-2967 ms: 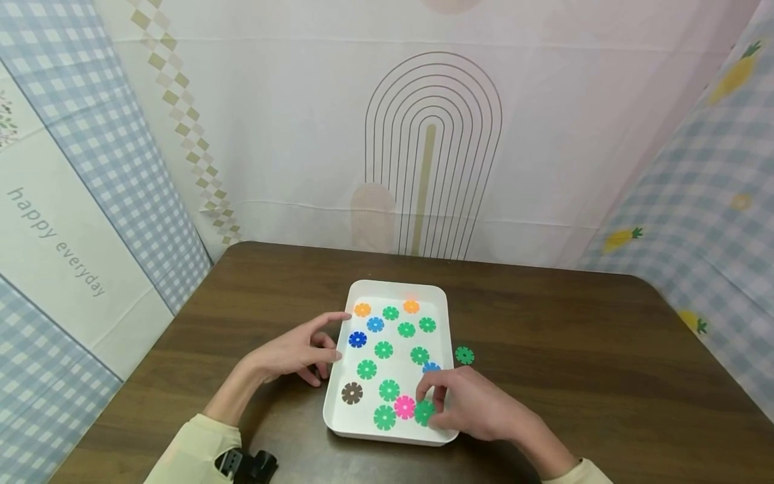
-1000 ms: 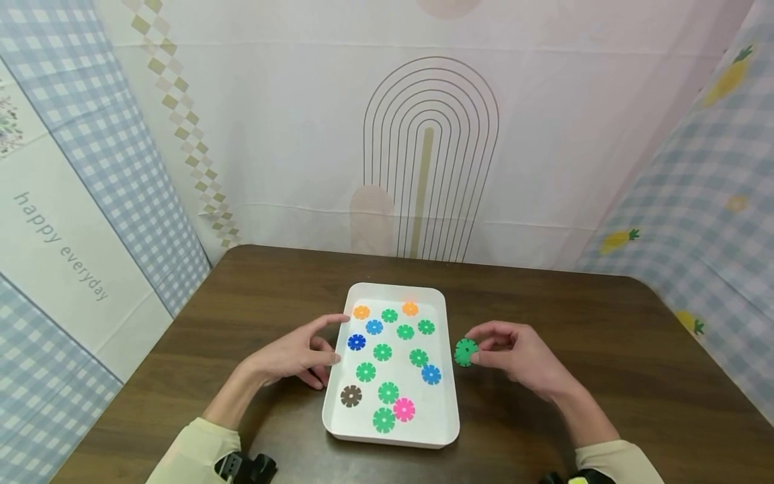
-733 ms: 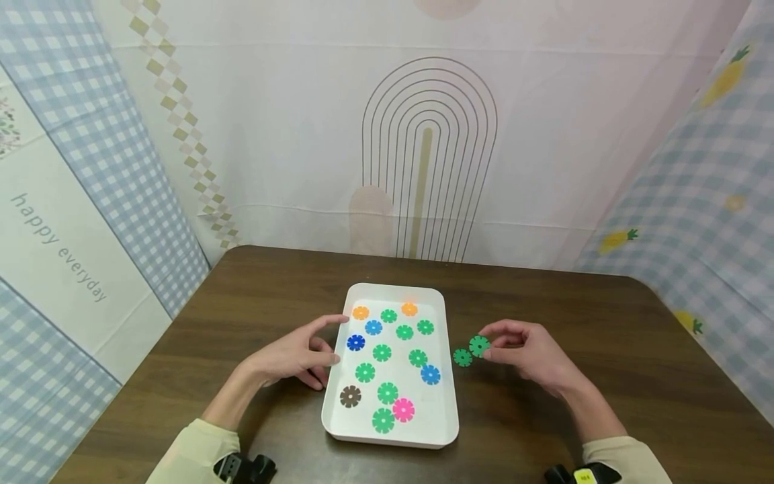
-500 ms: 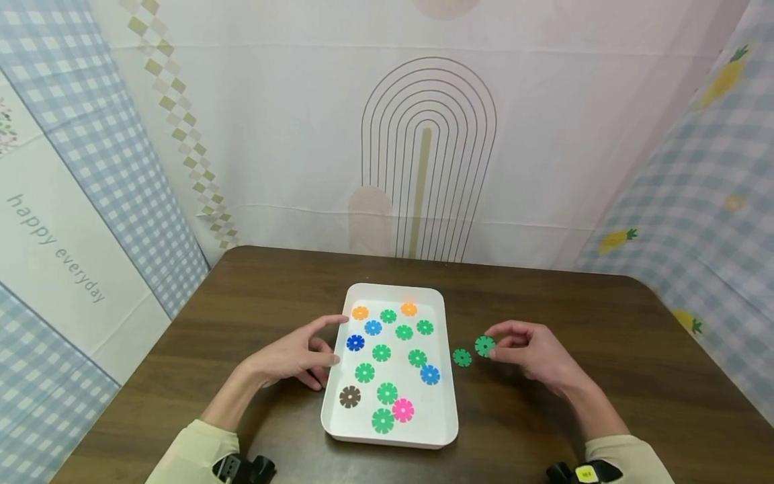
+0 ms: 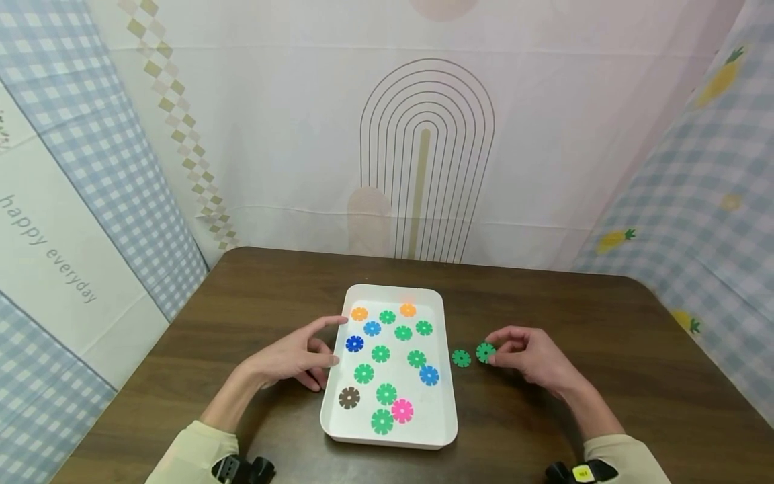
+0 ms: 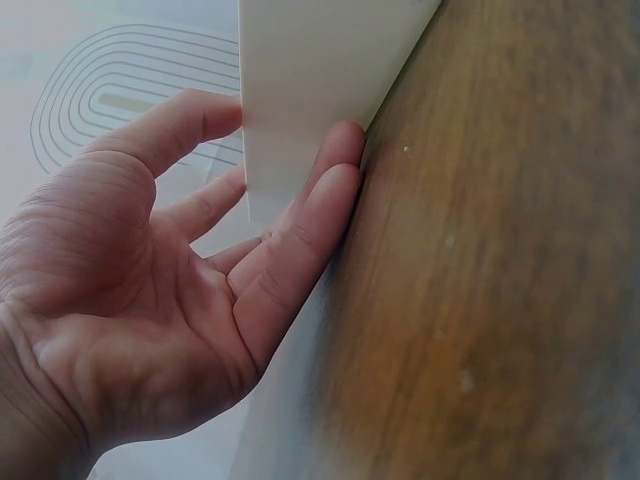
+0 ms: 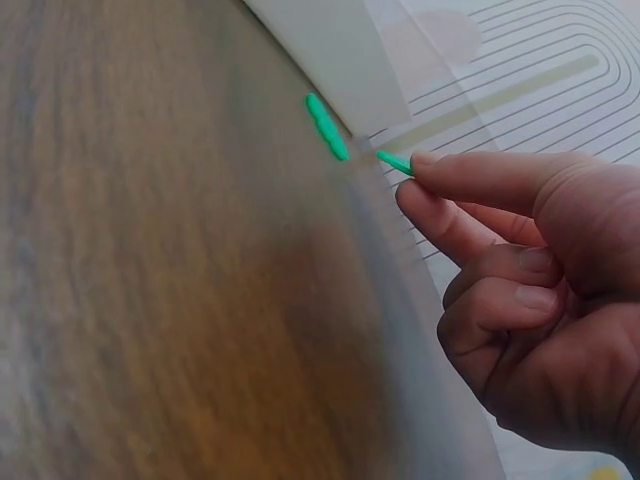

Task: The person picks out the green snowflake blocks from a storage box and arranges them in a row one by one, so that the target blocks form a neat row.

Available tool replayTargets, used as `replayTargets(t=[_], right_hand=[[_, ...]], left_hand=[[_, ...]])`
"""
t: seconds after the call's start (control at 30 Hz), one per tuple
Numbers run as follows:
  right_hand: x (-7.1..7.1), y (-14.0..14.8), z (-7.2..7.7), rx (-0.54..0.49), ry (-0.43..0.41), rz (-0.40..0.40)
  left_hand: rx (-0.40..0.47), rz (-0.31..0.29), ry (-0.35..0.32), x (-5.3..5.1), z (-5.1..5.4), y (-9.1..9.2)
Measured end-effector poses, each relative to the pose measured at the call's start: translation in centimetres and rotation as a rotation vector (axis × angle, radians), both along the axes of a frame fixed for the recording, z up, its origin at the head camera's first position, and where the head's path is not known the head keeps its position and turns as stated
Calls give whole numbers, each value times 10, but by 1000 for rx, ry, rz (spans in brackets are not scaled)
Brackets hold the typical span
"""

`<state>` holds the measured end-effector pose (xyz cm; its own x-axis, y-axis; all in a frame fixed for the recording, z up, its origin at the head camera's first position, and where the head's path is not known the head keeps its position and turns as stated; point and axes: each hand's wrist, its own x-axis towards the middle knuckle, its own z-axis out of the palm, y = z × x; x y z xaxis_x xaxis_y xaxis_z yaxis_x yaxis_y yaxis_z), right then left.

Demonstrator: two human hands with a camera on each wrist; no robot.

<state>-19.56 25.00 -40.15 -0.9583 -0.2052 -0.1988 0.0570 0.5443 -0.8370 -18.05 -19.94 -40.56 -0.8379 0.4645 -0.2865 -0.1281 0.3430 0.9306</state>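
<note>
Notched plastic snowflake discs in green, blue, orange, pink and brown lie scattered in the white tray (image 5: 423,430). My right hand (image 5: 532,356) pinches one green disc (image 5: 485,353) between thumb and fingertips, at or just above the table right of the tray. Another green disc (image 5: 461,358) lies flat on the table between it and the tray. In the right wrist view the pinched disc (image 7: 393,161) is edge-on, and the lying disc (image 7: 326,127) is near the tray wall. My left hand (image 5: 296,353) touches the tray's left rim with index finger and thumb; its other fingers rest against the side wall (image 6: 310,60).
The brown wooden table (image 5: 574,302) extends around the tray. A patterned cloth (image 5: 290,134) hangs behind its back edge, with checked cloth (image 5: 677,235) at the right. Inside the tray are a brown disc (image 5: 349,398) and a pink disc (image 5: 402,411).
My right hand has taken a green disc from the tray's near right corner and carried it right of the lying green disc, lowering it slightly just now. The left hand stays at the rim.
</note>
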Motion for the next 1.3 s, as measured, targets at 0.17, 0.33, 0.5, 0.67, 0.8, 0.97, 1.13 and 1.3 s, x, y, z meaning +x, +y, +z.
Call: replayTargets(t=[0.17, 0.33, 0.5, 0.67, 0.8, 0.97, 1.13, 1.3], right_hand=[[-1, -1, -3, 23, -6, -1], [-1, -1, -6, 29, -9, 17], [-2, -1, -9, 21, -14, 40], [-2, -1, -10, 35, -8, 46], [-1, -2, -9, 40, -10, 36], [0, -2, -9, 48, -11, 26], [0, -2, -9, 65, -12, 9], [0, -2, -9, 65, -21, 5]], left_hand=[[1, 2, -2, 0, 0, 0], [8, 3, -6, 0, 0, -1], [9, 5, -6, 0, 0, -1], [3, 5, -7, 1, 0, -2], [2, 5, -9, 0, 0, -2], [3, 3, -10, 0, -1, -1], [3, 2, -12, 0, 0, -1], [1, 2, -12, 0, 0, 0]])
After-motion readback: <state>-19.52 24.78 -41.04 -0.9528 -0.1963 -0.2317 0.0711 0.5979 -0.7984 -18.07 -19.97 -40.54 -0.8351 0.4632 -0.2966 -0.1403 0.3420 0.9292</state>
